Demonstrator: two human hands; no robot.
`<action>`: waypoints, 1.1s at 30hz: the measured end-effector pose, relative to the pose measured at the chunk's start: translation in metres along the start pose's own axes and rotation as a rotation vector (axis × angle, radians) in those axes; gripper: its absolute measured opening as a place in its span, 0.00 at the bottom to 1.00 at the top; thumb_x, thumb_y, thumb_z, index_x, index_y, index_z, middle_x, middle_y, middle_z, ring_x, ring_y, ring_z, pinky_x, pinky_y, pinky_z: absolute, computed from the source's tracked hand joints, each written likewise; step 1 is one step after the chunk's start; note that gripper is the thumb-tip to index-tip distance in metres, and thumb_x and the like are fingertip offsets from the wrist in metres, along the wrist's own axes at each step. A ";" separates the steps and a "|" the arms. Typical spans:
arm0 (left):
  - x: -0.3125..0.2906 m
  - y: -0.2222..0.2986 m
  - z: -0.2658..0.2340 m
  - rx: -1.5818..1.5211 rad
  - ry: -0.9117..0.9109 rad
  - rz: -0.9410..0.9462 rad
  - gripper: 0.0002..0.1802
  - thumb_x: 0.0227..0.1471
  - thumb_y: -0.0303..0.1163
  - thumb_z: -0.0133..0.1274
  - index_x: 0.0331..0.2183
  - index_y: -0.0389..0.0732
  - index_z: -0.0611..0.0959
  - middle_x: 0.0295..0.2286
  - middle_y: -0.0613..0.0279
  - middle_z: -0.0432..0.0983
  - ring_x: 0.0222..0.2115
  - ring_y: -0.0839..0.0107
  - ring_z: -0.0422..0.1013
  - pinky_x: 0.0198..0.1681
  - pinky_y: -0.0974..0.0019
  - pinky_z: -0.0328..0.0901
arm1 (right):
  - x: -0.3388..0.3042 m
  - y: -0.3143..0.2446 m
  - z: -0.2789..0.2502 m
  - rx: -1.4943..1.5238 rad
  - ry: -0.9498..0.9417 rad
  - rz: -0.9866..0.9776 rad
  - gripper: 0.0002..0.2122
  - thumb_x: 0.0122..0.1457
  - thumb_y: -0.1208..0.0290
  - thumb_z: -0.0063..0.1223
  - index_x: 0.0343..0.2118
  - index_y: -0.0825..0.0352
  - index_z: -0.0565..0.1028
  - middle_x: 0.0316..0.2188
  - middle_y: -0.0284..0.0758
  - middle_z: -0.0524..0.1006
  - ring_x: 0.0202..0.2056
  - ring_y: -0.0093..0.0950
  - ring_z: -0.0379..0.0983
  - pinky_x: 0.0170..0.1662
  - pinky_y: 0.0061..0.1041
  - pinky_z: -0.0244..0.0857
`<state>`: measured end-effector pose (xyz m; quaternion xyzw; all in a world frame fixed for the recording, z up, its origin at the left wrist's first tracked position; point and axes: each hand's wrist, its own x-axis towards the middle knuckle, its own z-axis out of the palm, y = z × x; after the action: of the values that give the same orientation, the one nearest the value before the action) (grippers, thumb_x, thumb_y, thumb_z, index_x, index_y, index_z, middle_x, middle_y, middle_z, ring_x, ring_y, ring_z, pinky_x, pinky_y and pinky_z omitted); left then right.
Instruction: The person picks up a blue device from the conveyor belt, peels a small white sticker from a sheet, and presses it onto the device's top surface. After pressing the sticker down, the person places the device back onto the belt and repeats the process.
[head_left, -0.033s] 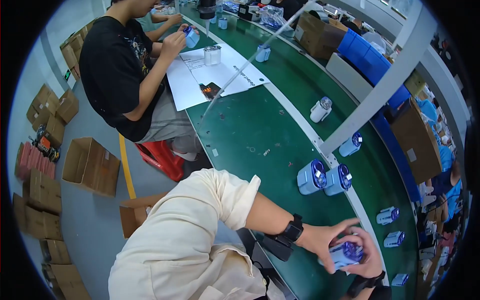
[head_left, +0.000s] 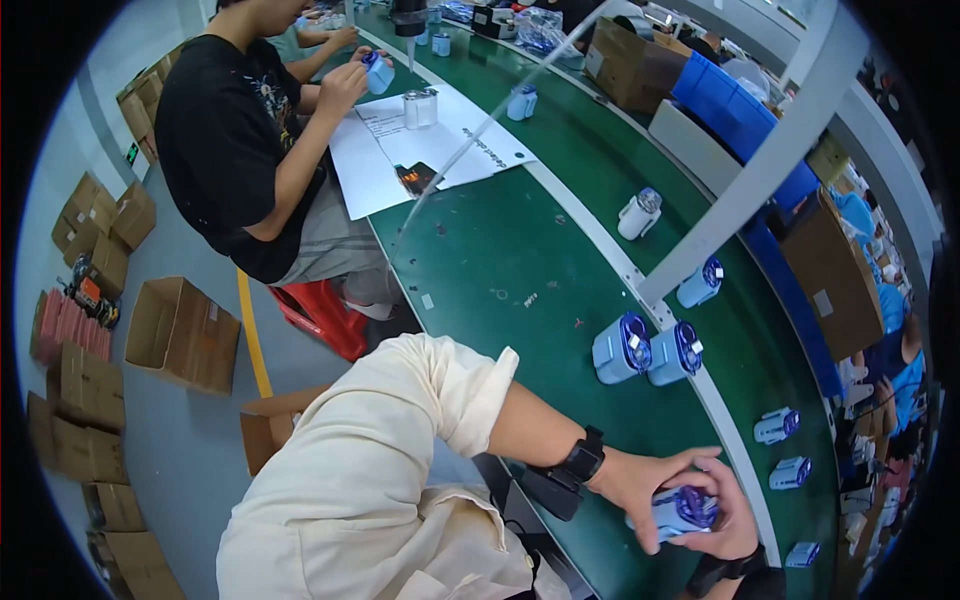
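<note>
My left hand (head_left: pixel 636 484), its wrist in a black band, curls round one side of a light-blue container with a clear dark-blue lid (head_left: pixel 684 510). Opposite it, my right hand (head_left: pixel 736 515) wraps the far side, fingers over the lid's edge. The container is tilted, lid toward the right, low over the green worktop (head_left: pixel 520 240). Its underside is partly hidden by my fingers. Just beyond my hands stand two like containers, one light blue (head_left: pixel 616 355) and its neighbour (head_left: pixel 668 362), side by side with lids up.
More containers lie along the belt (head_left: pixel 740 390) at right, among them a white one (head_left: pixel 638 215). A slanted metal post (head_left: pixel 760 170) rises beyond the pair. A co-worker (head_left: pixel 235 150) at the far left holds another container above a white sheet (head_left: pixel 460 150). An open carton (head_left: pixel 180 330) is on the floor.
The fingers of my right hand have shifted slightly over the lid, and the held container sits a little farther left. The belt containers have barely moved.
</note>
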<state>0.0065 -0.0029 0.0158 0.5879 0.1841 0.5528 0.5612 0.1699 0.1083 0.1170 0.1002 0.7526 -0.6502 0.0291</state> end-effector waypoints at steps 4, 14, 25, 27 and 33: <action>0.002 -0.015 -0.005 -0.123 -0.006 -0.042 0.74 0.30 0.38 0.74 0.63 0.39 0.36 0.58 0.50 0.52 0.59 0.62 0.54 0.63 0.58 0.49 | -0.018 0.022 0.031 -0.093 0.248 -0.035 0.40 0.41 0.75 0.69 0.59 0.71 0.59 0.50 0.43 0.72 0.53 0.34 0.68 0.59 0.32 0.57; 0.004 0.006 -0.016 0.955 0.380 0.001 0.45 0.31 0.35 0.72 0.51 0.39 0.68 0.43 0.53 0.70 0.44 0.53 0.66 0.48 0.56 0.63 | -0.013 0.041 0.033 -0.484 0.958 -0.339 0.11 0.46 0.80 0.62 0.34 0.70 0.78 0.32 0.38 0.76 0.31 0.28 0.72 0.35 0.23 0.66; 0.002 0.000 -0.012 1.135 0.284 0.090 0.45 0.26 0.37 0.75 0.48 0.39 0.70 0.42 0.54 0.71 0.42 0.55 0.67 0.45 0.57 0.64 | 0.001 0.046 0.049 -0.641 0.939 -0.430 0.09 0.44 0.78 0.65 0.30 0.69 0.78 0.25 0.35 0.76 0.25 0.29 0.72 0.27 0.23 0.65; 0.002 0.002 -0.013 1.142 0.276 0.091 0.46 0.26 0.38 0.75 0.48 0.39 0.70 0.42 0.53 0.71 0.42 0.56 0.68 0.45 0.58 0.66 | 0.000 0.047 0.049 -0.549 0.941 -0.376 0.08 0.44 0.79 0.65 0.29 0.69 0.78 0.25 0.35 0.76 0.24 0.28 0.72 0.26 0.23 0.65; 0.001 0.002 -0.011 1.074 0.264 0.074 0.46 0.26 0.38 0.76 0.48 0.39 0.70 0.42 0.53 0.71 0.42 0.57 0.69 0.45 0.59 0.66 | 0.003 0.052 0.051 -0.284 0.965 -0.268 0.06 0.45 0.81 0.64 0.27 0.68 0.79 0.24 0.35 0.76 0.22 0.26 0.72 0.25 0.21 0.65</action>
<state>-0.0036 0.0024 0.0152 0.7232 0.4881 0.4697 0.1348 0.1721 0.0651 0.0576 0.2864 0.7672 -0.4197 -0.3914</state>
